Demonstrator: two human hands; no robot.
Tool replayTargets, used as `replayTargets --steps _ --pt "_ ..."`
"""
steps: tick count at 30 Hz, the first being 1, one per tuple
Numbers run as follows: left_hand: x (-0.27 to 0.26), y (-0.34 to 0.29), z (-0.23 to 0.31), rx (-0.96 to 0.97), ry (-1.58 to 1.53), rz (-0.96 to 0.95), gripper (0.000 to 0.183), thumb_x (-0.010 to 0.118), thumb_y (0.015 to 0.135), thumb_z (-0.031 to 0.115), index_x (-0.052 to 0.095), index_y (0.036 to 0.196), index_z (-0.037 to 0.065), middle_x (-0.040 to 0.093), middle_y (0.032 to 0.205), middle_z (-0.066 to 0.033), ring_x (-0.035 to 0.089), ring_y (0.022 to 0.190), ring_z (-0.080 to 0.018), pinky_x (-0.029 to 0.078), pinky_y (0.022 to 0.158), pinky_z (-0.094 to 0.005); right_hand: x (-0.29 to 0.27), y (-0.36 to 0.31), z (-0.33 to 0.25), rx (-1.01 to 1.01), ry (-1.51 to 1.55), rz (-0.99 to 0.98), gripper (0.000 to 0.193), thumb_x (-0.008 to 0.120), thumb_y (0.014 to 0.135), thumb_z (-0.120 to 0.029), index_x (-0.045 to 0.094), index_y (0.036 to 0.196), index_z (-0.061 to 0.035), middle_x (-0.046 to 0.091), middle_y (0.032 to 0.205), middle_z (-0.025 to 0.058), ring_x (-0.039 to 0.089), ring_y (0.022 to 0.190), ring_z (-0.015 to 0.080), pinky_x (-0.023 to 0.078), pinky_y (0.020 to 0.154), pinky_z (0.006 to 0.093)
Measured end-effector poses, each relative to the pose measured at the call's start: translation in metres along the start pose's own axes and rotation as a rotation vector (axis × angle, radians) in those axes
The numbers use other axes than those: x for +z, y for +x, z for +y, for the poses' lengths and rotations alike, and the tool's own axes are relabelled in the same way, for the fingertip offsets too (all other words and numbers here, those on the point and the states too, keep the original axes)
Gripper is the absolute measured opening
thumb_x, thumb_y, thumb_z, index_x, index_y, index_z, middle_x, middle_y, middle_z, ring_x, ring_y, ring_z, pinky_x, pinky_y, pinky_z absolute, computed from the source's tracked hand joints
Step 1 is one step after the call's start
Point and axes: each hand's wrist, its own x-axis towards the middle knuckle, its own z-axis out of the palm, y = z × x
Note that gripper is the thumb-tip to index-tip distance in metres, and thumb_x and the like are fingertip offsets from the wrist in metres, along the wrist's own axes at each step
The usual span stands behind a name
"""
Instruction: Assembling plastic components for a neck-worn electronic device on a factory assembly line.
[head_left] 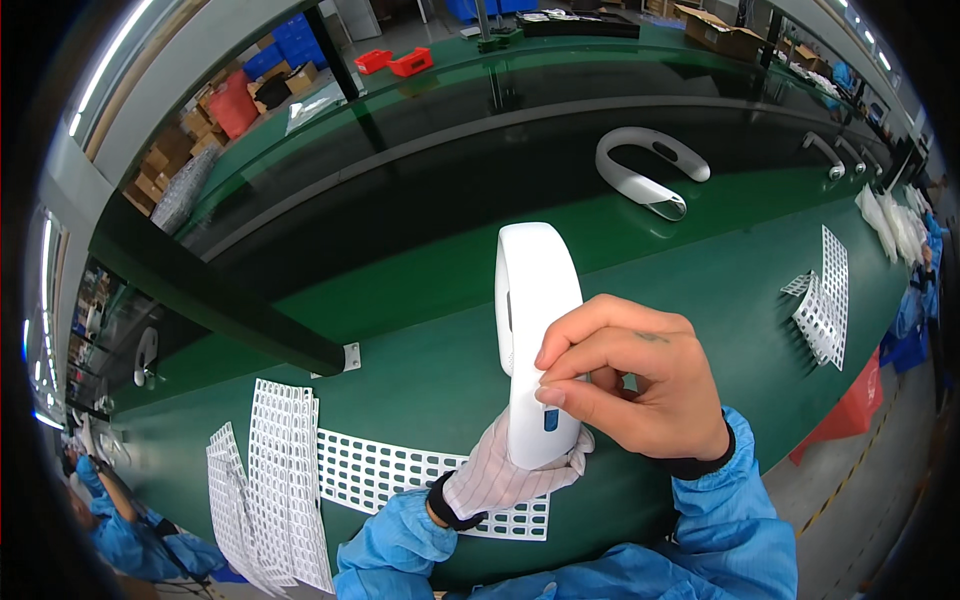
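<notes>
My left hand (515, 470), in a striped white glove, grips the lower end of a white U-shaped neckband device (540, 290), which stands upright over the table. My bare right hand (645, 375) is closed in a pinch against the device's face, just above a small blue oval patch (551, 420). Whatever sits between its fingertips is too small to make out. Beneath the left hand lies a white sheet with rows of oval cut-outs (385, 470). Several more such sheets (283, 470) are stacked to its left.
Another U-shaped device (630, 180) rests on the dark belt beyond the green table (420, 375), with more at the far right. Curled cut-out sheets (825, 310) lie at the right. A dark green post (220, 290) stands at left. Other people in blue work at both sides.
</notes>
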Motion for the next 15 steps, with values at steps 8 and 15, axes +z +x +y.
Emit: replayTargets --steps 8,15 --pt "-0.001 0.0 0.005 0.034 0.071 0.017 0.041 0.073 0.083 0.003 0.052 0.118 0.003 0.065 0.098 -0.0057 0.064 0.091 -0.0147 0.055 0.08 -0.0279 0.001 0.002 0.004 -0.036 -0.001 0.003 0.008 0.075 0.082 0.001 0.072 0.088 -0.0018 0.068 0.099 0.0074 0.045 0.051 0.0008 0.033 0.046 0.0195" --pt "-0.006 -0.001 -0.008 0.059 0.18 -0.007 0.04 0.074 0.083 0.004 0.053 0.117 0.004 0.065 0.099 -0.0054 0.064 0.09 -0.0153 0.055 0.08 -0.0287 0.002 0.006 0.011 -0.088 -0.02 0.002 0.008 0.076 0.081 0.001 0.072 0.088 -0.0027 0.068 0.099 0.007 0.047 0.052 0.0008 0.034 0.045 0.0191"
